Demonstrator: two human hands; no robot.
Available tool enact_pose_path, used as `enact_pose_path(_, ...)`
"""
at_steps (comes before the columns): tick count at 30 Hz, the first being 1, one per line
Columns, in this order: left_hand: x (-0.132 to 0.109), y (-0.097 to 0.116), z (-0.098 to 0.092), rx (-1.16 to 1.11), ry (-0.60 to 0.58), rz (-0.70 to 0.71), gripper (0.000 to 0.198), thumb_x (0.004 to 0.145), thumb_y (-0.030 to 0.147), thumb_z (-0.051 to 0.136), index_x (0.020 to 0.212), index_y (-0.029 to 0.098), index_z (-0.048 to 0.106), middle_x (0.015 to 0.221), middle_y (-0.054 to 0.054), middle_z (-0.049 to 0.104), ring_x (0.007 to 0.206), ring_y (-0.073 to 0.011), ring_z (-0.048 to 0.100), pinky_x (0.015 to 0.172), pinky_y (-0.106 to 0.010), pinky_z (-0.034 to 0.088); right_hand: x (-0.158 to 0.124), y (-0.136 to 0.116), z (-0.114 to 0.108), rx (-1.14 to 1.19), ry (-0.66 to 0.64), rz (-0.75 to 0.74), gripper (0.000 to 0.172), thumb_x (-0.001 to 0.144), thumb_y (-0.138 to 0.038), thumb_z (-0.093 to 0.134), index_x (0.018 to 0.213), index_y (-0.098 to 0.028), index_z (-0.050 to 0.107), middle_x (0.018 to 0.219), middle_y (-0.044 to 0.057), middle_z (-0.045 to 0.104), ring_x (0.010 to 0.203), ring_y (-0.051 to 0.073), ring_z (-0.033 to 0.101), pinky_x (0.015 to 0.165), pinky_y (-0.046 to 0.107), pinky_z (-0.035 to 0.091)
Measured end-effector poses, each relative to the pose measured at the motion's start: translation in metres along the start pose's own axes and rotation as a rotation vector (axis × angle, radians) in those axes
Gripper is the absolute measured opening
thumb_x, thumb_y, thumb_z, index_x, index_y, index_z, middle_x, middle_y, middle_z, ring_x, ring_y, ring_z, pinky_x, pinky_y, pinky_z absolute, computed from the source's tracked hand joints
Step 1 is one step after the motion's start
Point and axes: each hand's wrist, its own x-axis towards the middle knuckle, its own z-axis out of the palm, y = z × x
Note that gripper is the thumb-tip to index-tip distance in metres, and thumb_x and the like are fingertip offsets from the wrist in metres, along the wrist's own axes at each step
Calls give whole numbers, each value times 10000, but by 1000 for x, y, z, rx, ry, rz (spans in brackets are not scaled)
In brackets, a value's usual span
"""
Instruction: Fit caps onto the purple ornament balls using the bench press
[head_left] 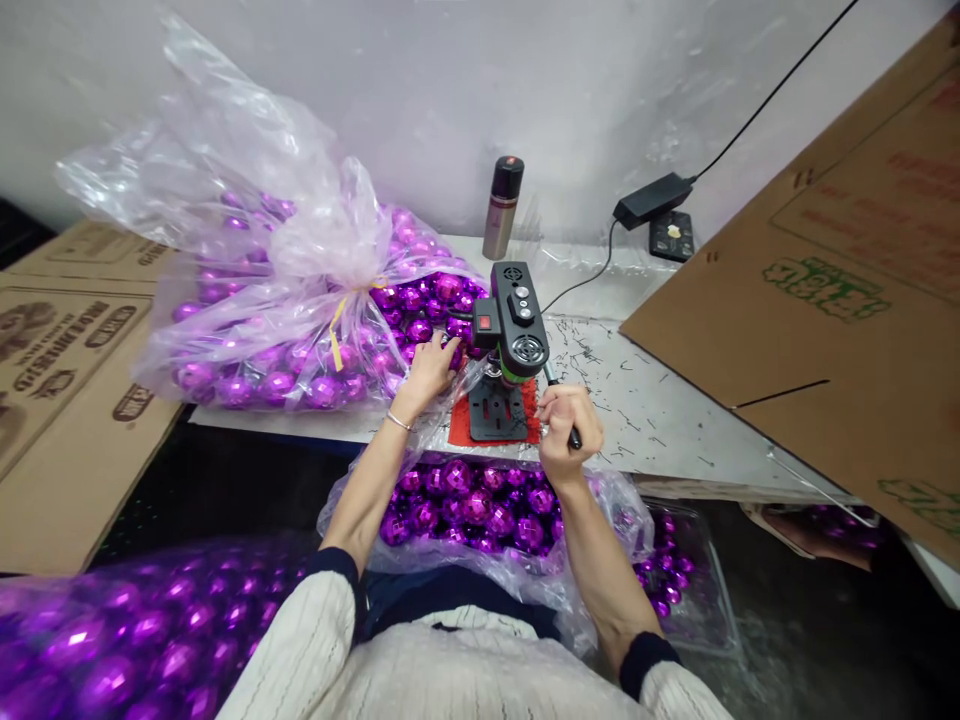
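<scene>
Purple, mirror-bright faceted balls fill the mouth of a large clear plastic bag on the white tabletop, just left of a compact black machine with round vented ends. The left hand lies among these balls, fingers bent; whether it grips one, I cannot tell. Since the balls are round and loosely heaped, a careless pull could probably send several rolling. The right hand is closed around the black-gripped lever at the machine's side. Should that lever move while the left fingers were under the head, they could be pinched or hurt.

Beneath the head, the flat black slotted base plate sits on a red cloth; if the cloth slid, the machine might shift too. Loose film beside the plate could snag. Thin dark scraps litter the tabletop to the right and might prick or scratch a palm. Farther back, a tug on the cord of the black power adapter could topple the silver flask with a black cap.
</scene>
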Motion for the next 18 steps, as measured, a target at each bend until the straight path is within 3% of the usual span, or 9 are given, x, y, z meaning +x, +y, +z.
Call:
enact_pose_path(2, -4, -3, 1, -229, 125, 18, 641, 895, 214, 780, 1502, 171, 581, 1525, -202, 565, 1396, -353, 623, 1179, -501, 515, 2, 0, 0, 9, 6, -6, 353, 1054, -180, 504, 709, -239, 544, 630, -23, 587, 627, 153, 636, 555, 306, 446)
enact_pose_path(5, -24, -2, 5, -711, 290, -48, 676, 894, 425, 829, 1481, 198, 582, 1432, -148, 653, 1329, -310, 673, 1166, -467, 548, 7, -1, -1, 26, -1, 8, 356, 1050, -169, 512, 703, -240, 544, 632, -21, 593, 642, 156, 645, 565, 308, 447)
enact_pose_path(7, -46, 3, 11, -1070, 269, -146, 595, 945, 552, 762, 1414, 215, 620, 1319, -119, 734, 1192, -274, 743, 1065, -447, 618, 11, -3, -2, 22, -13, 30, 361, 1056, -177, 514, 703, -239, 550, 649, -16, 606, 646, 155, 642, 581, 315, 455)
enact_pose_path(10, -77, 17, 26, -1439, 125, -303, 532, 982, 659, 677, 1254, 203, 707, 1176, -111, 802, 1052, -250, 789, 941, -422, 671, 19, -3, -2, 8, -24, 41, 367, 1067, -195, 518, 704, -240, 549, 664, -16, 606, 639, 147, 628, 604, 320, 462)
enact_pose_path(14, -92, 38, 53, -1448, 107, -429, 560, 905, 634, 795, 1251, 197, 738, 1218, -114, 820, 1121, -259, 792, 995, -425, 665, 24, -3, -2, 3, -28, 15, 358, 1069, -177, 516, 717, -241, 526, 664, -26, 589, 634, 131, 616, 603, 305, 455)
enact_pose_path(18, -86, 50, 74, -1215, 216, -341, 649, 858, 546, 880, 1377, 204, 692, 1328, -125, 794, 1213, -284, 776, 1097, -461, 624, 25, -4, -4, -1, -58, -24, 346, 1066, -161, 510, 729, -240, 520, 660, -28, 595, 633, 126, 619, 595, 295, 458)
